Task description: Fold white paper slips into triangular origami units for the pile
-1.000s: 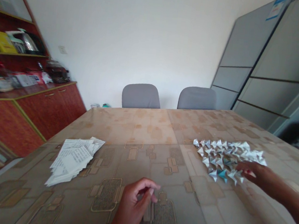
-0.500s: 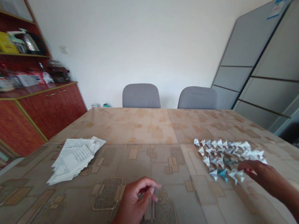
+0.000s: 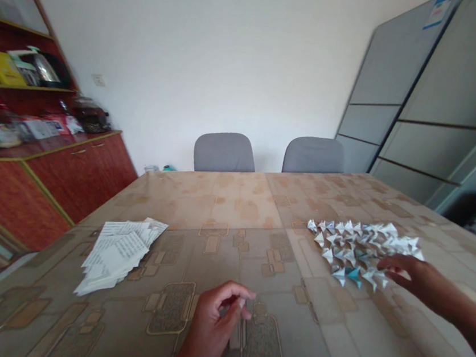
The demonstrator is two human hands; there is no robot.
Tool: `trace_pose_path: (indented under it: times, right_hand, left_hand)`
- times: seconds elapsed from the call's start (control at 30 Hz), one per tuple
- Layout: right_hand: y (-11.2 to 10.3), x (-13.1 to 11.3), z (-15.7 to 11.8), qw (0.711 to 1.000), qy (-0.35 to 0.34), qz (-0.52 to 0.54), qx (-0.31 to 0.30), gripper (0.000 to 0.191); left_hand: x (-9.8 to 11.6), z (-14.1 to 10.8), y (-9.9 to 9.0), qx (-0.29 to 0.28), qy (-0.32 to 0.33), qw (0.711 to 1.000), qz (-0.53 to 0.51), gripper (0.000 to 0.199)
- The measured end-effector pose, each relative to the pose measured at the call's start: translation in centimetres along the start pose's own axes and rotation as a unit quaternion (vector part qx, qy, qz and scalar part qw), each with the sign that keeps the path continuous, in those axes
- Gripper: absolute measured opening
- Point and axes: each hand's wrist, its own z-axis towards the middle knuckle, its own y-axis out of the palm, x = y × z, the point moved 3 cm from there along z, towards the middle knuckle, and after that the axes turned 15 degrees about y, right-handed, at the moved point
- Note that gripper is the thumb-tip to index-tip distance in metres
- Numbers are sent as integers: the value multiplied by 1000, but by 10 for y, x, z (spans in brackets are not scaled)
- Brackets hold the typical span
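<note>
My left hand [image 3: 217, 319] rests above the near middle of the table, fingers curled in and thumb against them. Nothing shows in its grasp. Out to the right, my right hand [image 3: 402, 269] is bent down at the near right side of a group of small folded paper pieces [image 3: 349, 254]. A pale bit of folded paper shows under its closed fingers, partly hidden by them. The pieces stand in rows; most are white or grey, and one teal piece [image 3: 354, 276] is in the nearest row. On the left lies a fanned stack of printed paper slips [image 3: 120, 251].
The table [image 3: 239, 201] has a patterned, shiny cover. Two grey chairs [image 3: 225, 153] stand at its far side by the wall. A red-brown cabinet [image 3: 84, 172] with shelves is at the left, and a grey refrigerator [image 3: 373, 79] at the back right.
The view has shifted very slightly. Both hands, the paper slips and the folded pieces keep nearly the same places on the table.
</note>
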Motion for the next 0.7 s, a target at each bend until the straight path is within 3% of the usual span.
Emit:
trace_pose_path:
  times: [0.7]
  right_hand:
    - [-8, -5, -4, 999, 11, -25, 25, 28]
  left_hand:
    - [-1, -2, 0, -2, 2, 1000, -5, 20]
